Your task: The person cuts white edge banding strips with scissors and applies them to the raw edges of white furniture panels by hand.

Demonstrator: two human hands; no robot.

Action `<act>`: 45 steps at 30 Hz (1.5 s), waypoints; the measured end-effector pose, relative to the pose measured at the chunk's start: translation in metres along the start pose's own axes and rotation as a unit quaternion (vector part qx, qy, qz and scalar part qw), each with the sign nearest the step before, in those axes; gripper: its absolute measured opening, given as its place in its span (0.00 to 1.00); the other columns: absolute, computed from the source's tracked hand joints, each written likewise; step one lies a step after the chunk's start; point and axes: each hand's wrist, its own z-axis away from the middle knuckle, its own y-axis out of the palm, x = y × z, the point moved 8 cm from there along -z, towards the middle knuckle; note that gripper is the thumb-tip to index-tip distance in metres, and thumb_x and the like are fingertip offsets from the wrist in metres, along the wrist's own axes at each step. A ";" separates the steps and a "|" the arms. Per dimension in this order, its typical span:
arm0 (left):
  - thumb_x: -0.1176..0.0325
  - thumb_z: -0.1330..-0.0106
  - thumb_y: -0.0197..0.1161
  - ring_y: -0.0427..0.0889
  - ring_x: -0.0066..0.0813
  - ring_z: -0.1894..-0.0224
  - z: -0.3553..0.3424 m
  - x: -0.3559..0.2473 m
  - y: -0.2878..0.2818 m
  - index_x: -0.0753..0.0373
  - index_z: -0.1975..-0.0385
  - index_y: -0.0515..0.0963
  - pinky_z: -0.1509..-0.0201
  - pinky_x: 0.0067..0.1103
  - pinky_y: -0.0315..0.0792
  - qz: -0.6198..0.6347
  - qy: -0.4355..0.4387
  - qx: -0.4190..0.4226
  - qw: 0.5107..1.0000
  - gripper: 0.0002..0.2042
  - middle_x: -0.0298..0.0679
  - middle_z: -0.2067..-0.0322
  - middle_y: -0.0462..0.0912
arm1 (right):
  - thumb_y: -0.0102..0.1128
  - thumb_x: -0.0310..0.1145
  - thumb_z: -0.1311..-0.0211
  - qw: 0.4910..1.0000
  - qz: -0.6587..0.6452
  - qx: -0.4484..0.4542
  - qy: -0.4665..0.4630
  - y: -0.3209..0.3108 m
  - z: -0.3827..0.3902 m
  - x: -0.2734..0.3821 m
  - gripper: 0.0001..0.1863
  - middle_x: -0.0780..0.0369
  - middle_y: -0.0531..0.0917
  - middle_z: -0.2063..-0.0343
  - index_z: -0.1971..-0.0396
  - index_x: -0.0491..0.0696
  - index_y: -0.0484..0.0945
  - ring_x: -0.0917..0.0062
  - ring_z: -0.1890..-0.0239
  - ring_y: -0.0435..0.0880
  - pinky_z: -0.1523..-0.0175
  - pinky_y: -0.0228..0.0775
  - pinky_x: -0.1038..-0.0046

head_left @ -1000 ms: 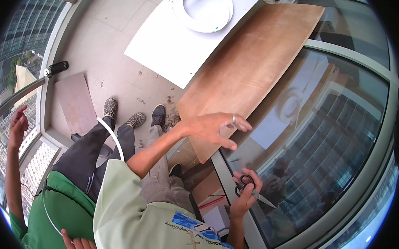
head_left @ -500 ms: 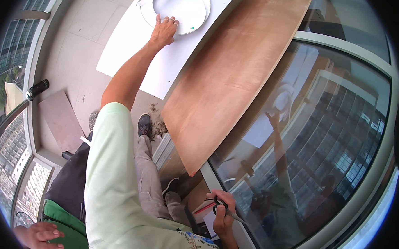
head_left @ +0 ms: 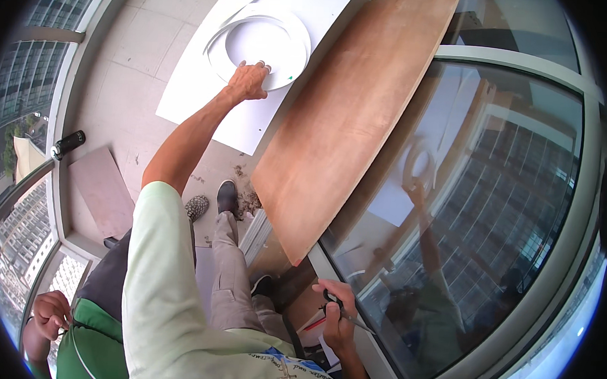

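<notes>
My left hand [head_left: 247, 80] reaches to a coiled white strip [head_left: 297, 41] on a white sheet [head_left: 184, 101], its fingers curled over the coil's near side. My right hand [head_left: 339, 298], low at the glass's frame, is closed round black-handled scissors [head_left: 359, 324], blades pointing right. A long wooden board [head_left: 348, 116] lies beside the white sheet, between it and the glass pane [head_left: 494, 220].
A co-worker in green stands at my left, a closed hand [head_left: 51, 312] on a thin cord. A black bottle [head_left: 69, 144] and a thin board [head_left: 101, 186] lie by the balcony's railing at left. Debris is scattered near our shoes.
My left arm has stretched forward to the coil; its fingers have since curled more over it. The scissors stay in my right hand. The co-worker's lower-left hand has risen and closed.
</notes>
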 end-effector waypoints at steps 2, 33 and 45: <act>0.66 0.57 0.69 0.80 0.50 0.58 0.018 -0.009 0.001 0.69 0.54 0.73 0.49 0.37 0.74 0.032 -0.001 0.062 0.998 0.28 0.51 0.56 0.76 | 0.43 0.28 0.34 1.000 -0.001 0.000 -0.004 -0.001 0.000 0.002 0.16 0.52 0.76 0.53 0.49 0.39 0.69 0.67 0.54 0.78 0.46 0.67 0.68; 0.59 0.57 0.61 0.81 0.52 0.68 0.359 -0.158 -0.043 0.69 0.70 0.80 0.61 0.36 0.74 0.288 -0.210 -0.055 0.933 0.20 0.57 0.72 0.81 | 0.43 0.39 0.29 0.974 -0.100 0.097 -0.176 0.023 0.034 0.015 0.18 0.57 0.80 0.62 0.51 0.39 0.71 0.74 0.62 0.82 0.56 0.73 0.75; 0.61 0.56 0.59 0.82 0.54 0.64 0.396 -0.150 -0.034 0.73 0.72 0.79 0.58 0.37 0.76 0.302 -0.224 -0.071 0.924 0.19 0.61 0.70 0.80 | 0.42 0.44 0.28 0.976 -0.089 0.176 -0.089 0.043 0.036 -0.022 0.20 0.60 0.80 0.64 0.50 0.42 0.70 0.80 0.68 0.81 0.67 0.69 0.83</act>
